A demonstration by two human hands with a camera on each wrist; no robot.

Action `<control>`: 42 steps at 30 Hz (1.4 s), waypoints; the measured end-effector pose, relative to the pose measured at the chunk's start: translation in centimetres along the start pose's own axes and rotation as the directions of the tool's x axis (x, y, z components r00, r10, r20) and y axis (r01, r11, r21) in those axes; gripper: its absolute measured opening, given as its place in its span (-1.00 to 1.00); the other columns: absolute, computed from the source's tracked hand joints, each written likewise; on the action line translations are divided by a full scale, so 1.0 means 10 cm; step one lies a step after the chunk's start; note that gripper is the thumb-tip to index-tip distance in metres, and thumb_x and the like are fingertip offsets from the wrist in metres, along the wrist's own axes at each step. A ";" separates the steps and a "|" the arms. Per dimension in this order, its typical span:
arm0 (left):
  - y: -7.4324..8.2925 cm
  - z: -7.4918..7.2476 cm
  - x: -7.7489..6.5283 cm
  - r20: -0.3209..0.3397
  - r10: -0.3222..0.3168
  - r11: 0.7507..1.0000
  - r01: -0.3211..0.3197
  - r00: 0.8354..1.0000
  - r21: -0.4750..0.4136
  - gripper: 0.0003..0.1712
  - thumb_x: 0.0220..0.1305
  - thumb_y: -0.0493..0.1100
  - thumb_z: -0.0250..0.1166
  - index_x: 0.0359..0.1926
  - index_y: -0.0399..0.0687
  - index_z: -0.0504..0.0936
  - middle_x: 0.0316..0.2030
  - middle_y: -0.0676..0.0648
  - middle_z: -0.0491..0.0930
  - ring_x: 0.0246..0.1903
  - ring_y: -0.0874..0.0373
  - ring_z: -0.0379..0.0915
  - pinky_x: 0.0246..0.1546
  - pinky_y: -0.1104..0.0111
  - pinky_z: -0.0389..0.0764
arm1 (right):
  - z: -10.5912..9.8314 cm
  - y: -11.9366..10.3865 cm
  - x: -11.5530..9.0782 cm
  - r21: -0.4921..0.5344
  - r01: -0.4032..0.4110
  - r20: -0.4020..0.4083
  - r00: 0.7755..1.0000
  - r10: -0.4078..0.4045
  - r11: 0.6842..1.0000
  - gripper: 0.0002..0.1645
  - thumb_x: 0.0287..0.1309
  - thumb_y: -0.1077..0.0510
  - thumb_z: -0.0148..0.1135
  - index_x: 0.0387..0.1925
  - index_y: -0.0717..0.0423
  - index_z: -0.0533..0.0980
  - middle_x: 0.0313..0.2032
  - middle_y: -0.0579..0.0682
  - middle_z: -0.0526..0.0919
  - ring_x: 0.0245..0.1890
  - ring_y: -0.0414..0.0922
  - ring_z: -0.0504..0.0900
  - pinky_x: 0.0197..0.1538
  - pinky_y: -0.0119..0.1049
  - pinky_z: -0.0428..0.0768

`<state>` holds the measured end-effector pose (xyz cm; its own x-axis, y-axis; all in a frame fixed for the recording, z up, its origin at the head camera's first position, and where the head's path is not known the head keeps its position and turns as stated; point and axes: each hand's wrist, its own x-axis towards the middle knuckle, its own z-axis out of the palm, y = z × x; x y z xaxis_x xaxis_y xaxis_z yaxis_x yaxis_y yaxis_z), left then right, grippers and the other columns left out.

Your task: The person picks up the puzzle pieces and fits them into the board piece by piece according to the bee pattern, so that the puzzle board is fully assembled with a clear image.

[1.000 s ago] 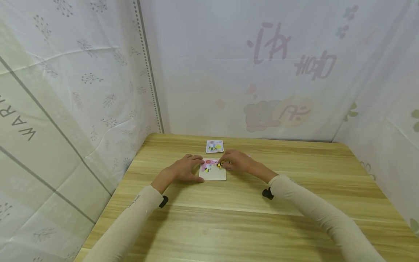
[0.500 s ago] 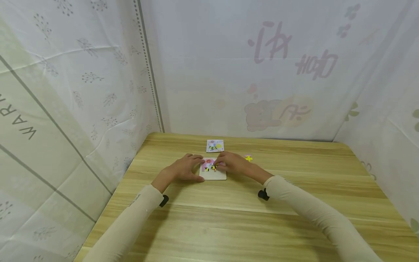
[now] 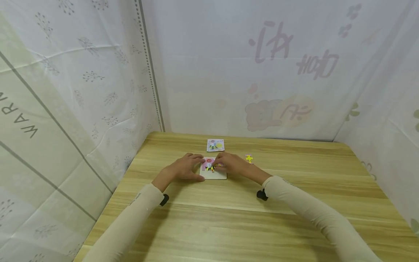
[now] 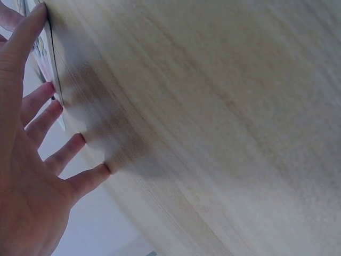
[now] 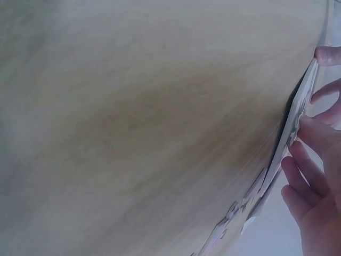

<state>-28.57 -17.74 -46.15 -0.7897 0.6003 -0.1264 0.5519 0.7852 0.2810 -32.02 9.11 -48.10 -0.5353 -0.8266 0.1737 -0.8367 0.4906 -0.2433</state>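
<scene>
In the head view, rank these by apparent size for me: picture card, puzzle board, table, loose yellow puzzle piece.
1. table
2. puzzle board
3. picture card
4. yellow puzzle piece
The puzzle board sits nearer the camera than the picture card, so their true size difference is unsure.

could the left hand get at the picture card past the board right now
Probably yes: the picture card lies just beyond the board with nothing lying on it. The left hand touches the board, so would leave it first; the right hand, close to the card's near corner, might crowd it.
</scene>
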 end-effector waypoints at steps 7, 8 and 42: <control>0.01 -0.01 0.01 0.002 -0.018 1.000 0.018 1.000 -0.006 0.00 0.21 0.41 0.41 0.52 0.04 0.39 0.54 -0.07 0.26 0.49 -0.16 0.14 0.30 -0.22 0.42 | 0.00 -0.04 0.01 -0.012 0.004 -0.004 1.000 -0.004 1.000 -0.82 0.40 0.11 0.35 -0.05 0.00 0.76 -0.07 -0.02 0.69 -0.04 -0.11 0.63 -0.02 -0.20 0.67; 0.01 -0.01 0.00 0.002 -0.018 1.000 0.018 1.000 -0.009 0.00 0.21 0.41 0.42 0.52 0.03 0.39 0.54 -0.08 0.26 0.49 -0.16 0.14 0.30 -0.23 0.42 | 0.00 -0.04 0.01 -0.014 0.003 -0.002 1.000 -0.003 1.000 -0.82 0.40 0.11 0.35 -0.05 -0.01 0.76 -0.06 -0.02 0.68 -0.04 -0.11 0.63 -0.01 -0.20 0.67; -0.01 0.01 0.03 0.004 -0.016 1.000 0.016 1.000 -0.004 0.03 0.18 0.44 0.41 0.52 0.03 0.40 0.53 -0.07 0.27 0.48 -0.16 0.15 0.34 -0.20 0.39 | -0.22 0.13 -0.16 -0.050 -0.052 -0.001 0.999 0.052 0.997 -0.77 0.35 0.20 0.37 0.00 0.11 0.73 -0.02 0.03 0.70 -0.12 -0.09 0.68 -0.08 -0.20 0.69</control>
<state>-28.82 -17.67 -46.35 -0.7973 0.5884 -0.1344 0.5382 0.7939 0.2828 -32.51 11.72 -46.61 -0.5780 -0.7998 0.1620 -0.8126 0.5460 -0.2037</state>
